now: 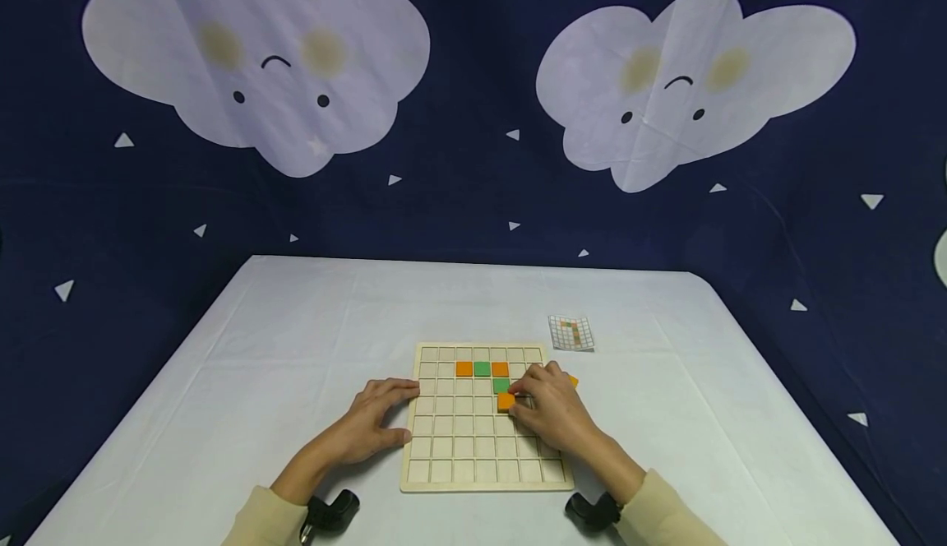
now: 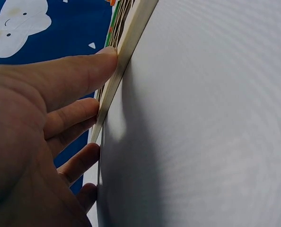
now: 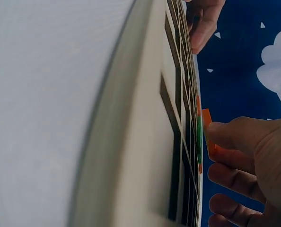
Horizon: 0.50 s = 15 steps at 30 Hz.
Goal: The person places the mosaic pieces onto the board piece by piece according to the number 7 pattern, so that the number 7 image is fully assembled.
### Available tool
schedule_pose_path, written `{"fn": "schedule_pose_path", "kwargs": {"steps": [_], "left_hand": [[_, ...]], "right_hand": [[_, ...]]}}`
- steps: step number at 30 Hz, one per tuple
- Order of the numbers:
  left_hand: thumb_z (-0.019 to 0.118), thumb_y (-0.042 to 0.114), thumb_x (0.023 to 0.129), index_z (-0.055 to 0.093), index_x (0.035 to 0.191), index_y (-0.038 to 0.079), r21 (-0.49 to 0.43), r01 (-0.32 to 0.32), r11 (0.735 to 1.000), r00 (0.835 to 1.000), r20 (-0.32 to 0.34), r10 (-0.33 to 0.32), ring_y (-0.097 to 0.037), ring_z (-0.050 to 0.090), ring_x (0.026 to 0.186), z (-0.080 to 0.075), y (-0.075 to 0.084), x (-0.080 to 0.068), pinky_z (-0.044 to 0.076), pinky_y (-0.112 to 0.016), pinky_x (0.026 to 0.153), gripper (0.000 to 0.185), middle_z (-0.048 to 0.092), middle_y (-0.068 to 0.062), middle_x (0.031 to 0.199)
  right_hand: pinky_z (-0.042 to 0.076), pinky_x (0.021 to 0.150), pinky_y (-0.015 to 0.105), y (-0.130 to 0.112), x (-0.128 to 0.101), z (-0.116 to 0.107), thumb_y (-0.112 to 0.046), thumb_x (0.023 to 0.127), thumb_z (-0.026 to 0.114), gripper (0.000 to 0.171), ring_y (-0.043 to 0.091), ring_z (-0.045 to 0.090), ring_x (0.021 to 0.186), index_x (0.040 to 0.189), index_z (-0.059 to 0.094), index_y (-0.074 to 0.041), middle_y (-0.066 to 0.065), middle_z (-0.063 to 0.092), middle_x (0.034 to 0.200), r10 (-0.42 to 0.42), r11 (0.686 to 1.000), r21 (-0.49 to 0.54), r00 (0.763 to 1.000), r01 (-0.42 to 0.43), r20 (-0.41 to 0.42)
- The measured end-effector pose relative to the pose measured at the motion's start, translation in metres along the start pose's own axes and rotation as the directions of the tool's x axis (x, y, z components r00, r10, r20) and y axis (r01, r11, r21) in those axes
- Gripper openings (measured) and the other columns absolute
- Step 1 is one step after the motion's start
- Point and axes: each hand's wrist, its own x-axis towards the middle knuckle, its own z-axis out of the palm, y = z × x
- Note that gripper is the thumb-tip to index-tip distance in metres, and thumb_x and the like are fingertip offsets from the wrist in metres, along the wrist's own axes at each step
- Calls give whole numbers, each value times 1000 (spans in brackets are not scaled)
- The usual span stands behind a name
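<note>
1. Now on the wooden grid board (image 1: pixel 451 447): lying flat on the white tablecloth (image 1: pixel 259 365), near the front edge, squarely between both forearms.
2. Left hand (image 1: pixel 373 424) resting at the board's left edge, fingers fairly straight and spread, fingertips (image 2: pixel 107 56) pressed against the pale rim, holding nothing.
3. Right hand (image 1: pixel 551 410) over the board's right half, fingers curled, thumb and fingertips pinching an orange square tile (image 1: pixel 506 401).
4. Tile tilted, one edge raised off the grid in the right wrist view, sitting just below the green tile (image 1: pixel 501 385).
5. Up in the second row: orange tile (image 1: pixel 464 368), green tile (image 1: pixel 482 368), orange tile (image 1: pixel 500 368), side by side and touching.
6. Peeking out beyond the right hand's knuckles, another orange piece (image 1: pixel 573 381) at the board's right rim, mostly hidden.
7. Lying on the cloth just past the board's far right corner: a small pattern card (image 1: pixel 571 333) with a printed grid.
8. Behind the table, a dark blue backdrop (image 1: pixel 473 201) with two pale cloud faces (image 1: pixel 259 61).
9. Down at both wrists, black strapped cameras (image 1: pixel 329 511), cream sleeves above them.
</note>
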Motion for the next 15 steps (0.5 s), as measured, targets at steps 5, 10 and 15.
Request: {"fn": "schedule_pose_path", "kwargs": {"steps": [5,10,15], "left_hand": [[72,20,80,51,132,6,3,1,1000,1000,-1,-1,-30,35,128,0,0,0,24,-57,103,58,46,-7,141],[72,21,80,51,132,5,2,-6,1000,1000,-1,6,-30,35,128,1,-1,0,24,-57,102,58,46,-7,141],[71,21,80,51,133,5,-2,-16,1000,1000,0,16,-31,35,128,0,-1,0,24,-58,102,58,46,-7,141]], "right_hand": [[35,73,28,-2,1,2,-26,76,75,18,8,41,80,91,73,-18,-9,59,88,-10,1000,-21,1000,10,20],[35,73,28,-3,2,3,-26,76,75,17,8,40,80,91,73,-19,-10,58,87,-18,999,-43,999,19,30],[34,73,29,-3,3,4,-26,76,74,17,9,39,79,91,73,-18,-9,58,87,-28,998,-59,999,29,30]]}}
